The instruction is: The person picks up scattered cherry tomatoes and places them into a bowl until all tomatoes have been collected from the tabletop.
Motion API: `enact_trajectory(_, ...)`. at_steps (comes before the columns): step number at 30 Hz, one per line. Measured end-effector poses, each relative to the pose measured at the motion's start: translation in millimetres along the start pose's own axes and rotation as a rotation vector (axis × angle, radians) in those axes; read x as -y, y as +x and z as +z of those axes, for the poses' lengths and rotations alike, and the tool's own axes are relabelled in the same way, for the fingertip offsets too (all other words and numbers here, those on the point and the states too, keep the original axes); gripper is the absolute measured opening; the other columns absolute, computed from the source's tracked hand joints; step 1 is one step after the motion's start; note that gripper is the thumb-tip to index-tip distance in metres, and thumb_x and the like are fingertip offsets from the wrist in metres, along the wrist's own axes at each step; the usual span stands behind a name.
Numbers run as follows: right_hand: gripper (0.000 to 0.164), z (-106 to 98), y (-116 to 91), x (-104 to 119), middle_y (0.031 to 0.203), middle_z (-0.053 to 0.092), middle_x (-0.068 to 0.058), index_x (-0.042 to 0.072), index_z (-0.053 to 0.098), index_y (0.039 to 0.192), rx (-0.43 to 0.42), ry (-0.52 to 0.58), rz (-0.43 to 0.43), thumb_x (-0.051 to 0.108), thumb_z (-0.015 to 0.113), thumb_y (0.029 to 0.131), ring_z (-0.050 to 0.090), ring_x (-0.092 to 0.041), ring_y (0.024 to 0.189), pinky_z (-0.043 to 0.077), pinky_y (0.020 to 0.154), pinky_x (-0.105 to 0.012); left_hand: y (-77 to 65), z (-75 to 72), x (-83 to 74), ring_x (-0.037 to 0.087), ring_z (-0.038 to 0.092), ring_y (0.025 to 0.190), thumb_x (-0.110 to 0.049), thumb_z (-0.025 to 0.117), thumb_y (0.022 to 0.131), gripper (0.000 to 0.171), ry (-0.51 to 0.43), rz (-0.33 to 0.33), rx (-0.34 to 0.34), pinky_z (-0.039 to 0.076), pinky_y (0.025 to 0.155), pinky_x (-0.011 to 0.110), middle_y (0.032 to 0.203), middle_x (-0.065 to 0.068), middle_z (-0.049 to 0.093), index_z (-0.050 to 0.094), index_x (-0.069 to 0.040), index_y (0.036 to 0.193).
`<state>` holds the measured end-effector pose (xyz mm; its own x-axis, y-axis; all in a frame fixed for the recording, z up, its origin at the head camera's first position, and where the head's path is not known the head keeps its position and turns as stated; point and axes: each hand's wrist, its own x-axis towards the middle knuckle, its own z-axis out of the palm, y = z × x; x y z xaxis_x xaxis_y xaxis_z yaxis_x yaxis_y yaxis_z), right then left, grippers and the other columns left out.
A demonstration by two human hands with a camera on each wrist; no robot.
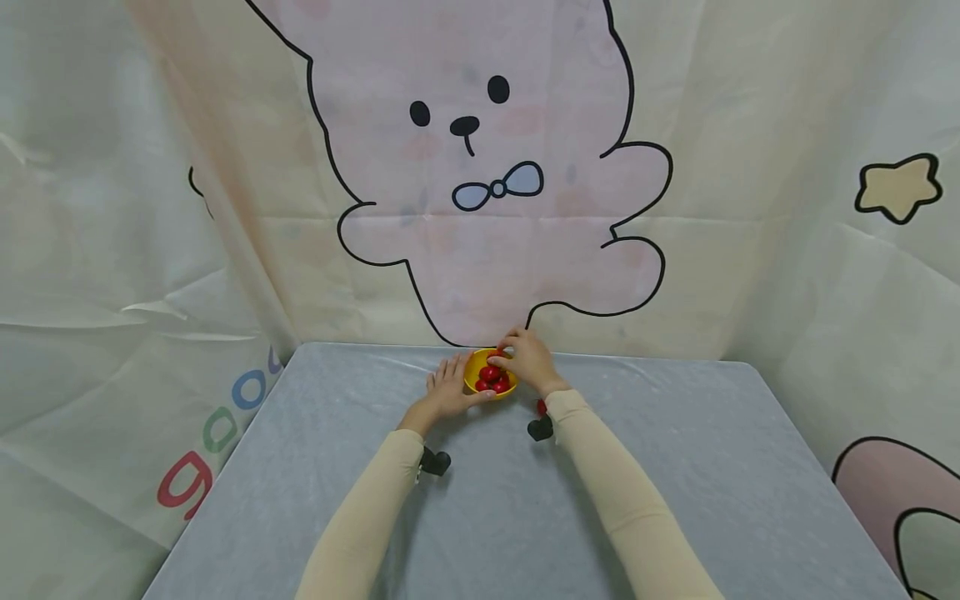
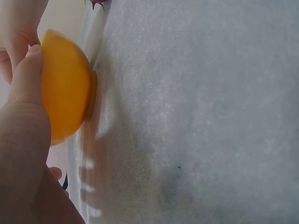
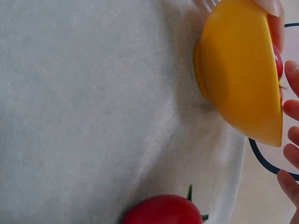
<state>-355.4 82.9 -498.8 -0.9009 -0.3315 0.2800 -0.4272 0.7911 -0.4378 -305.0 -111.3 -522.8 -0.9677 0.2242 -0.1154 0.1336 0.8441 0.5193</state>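
A small yellow bowl with several red cherry tomatoes in it stands at the back of the table. My left hand holds the bowl from the left, fingers along its side and thumb at the near rim. From the right, my right hand reaches over the rim, thumb and fingertips around a cherry tomato at the bowl's far side. The right wrist view shows only its fingertips close to the rim. Another tomato with a green stem lies on the table, partly behind my right forearm in the head view.
A grey cloth covers the table, whose back edge runs just behind the bowl. A curtain with a cartoon bear hangs behind it. Dark wrist devices sit on both forearms.
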Motion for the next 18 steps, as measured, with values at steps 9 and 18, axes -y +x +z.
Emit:
enact_trajectory(9,0.031,2.8,-0.9,0.6,0.118,0.064,-0.01,0.009,0.075,0.099,-0.01,0.009,0.005,0.037,0.077,0.086,0.058,-0.029,0.112,0.051,0.102,-0.046,0.1,0.2,0.5,0.043,0.007,0.154,-0.071,0.058,0.085,0.101,0.006,-0.004,0.003,0.007,0.121,0.068,0.167,0.015,0.012,0.009,-0.025,0.16)
enact_trajectory(18,0.034,-2.1,2.5,-0.4,0.118,0.063,-0.01,0.008,0.075,0.102,-0.004,0.033,-0.009,0.037,0.076,0.086,0.056,-0.029,0.113,0.051,0.101,-0.045,1.2,1.0,1.8,0.042,0.006,0.154,-0.072,0.057,0.084,0.101,0.005,-0.001,-0.005,0.007,0.121,0.067,0.167,0.014,0.012,0.008,-0.026,0.16)
